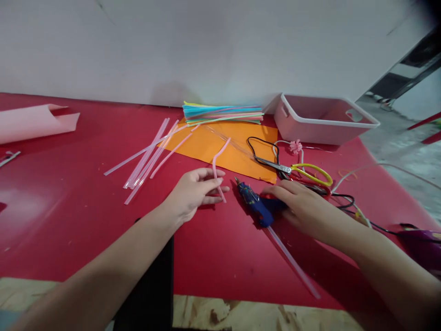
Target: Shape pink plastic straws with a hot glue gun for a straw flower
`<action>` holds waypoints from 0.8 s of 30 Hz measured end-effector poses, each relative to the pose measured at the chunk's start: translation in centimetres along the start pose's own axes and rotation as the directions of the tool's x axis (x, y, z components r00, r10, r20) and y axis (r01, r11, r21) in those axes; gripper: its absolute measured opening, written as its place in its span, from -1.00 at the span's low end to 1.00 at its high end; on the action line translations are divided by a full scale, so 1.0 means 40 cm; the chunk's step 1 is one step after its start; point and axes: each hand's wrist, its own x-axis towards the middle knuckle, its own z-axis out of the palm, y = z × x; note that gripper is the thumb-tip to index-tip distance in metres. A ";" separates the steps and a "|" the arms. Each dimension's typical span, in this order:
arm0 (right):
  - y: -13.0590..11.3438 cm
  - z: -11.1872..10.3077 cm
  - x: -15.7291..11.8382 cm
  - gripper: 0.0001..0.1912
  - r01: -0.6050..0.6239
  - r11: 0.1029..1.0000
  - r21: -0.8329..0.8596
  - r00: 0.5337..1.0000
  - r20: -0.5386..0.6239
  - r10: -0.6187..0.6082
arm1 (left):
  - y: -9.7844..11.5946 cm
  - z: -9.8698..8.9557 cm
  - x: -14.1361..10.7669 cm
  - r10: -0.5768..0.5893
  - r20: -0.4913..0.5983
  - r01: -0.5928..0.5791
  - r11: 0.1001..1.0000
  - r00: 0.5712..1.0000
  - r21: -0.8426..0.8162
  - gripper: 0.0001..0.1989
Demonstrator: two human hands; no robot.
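My left hand (200, 192) pinches a bent pink pipe cleaner (215, 165) between thumb and fingers, its top end pointing up and away. My right hand (292, 202) is closed around the handle of a blue hot glue gun (257, 204), its fingers partly hidden. The gun lies on its side with the nozzle toward my left hand, and a long clear glue stick (292, 262) juts from its back. Scissors with yellow and red handles (312, 172) lie just beyond my right hand.
Several glue sticks (146, 158) lie at left of an orange sheet (223, 147). Behind it is a bundle of coloured pipe cleaners (220, 112). A pink bin (310, 131) stands back right, near a small pink flower (295, 146). Cords cross the right side; rolled pink paper (31, 123) lies left.
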 end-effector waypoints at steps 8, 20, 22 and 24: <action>0.012 0.007 -0.046 -0.72 0.284 0.905 0.316 0.940 -0.279 -0.198 | -0.034 -0.032 0.003 0.011 0.108 -0.015 0.999 0.994 0.035 -0.79; -0.020 0.056 -0.011 -0.82 0.403 0.724 0.559 0.911 -0.316 -0.263 | -0.043 -0.028 -0.009 0.033 0.176 -0.040 0.999 0.984 0.036 -0.93; -0.023 0.056 -0.012 -0.84 0.407 0.721 0.561 0.907 -0.343 -0.245 | -0.045 -0.030 -0.011 0.052 0.187 -0.065 0.996 0.981 0.064 -0.95; -0.024 0.052 -0.013 -0.77 0.394 0.724 0.567 0.915 -0.315 -0.251 | -0.046 -0.032 -0.011 0.055 0.182 -0.072 0.993 0.982 0.090 -0.91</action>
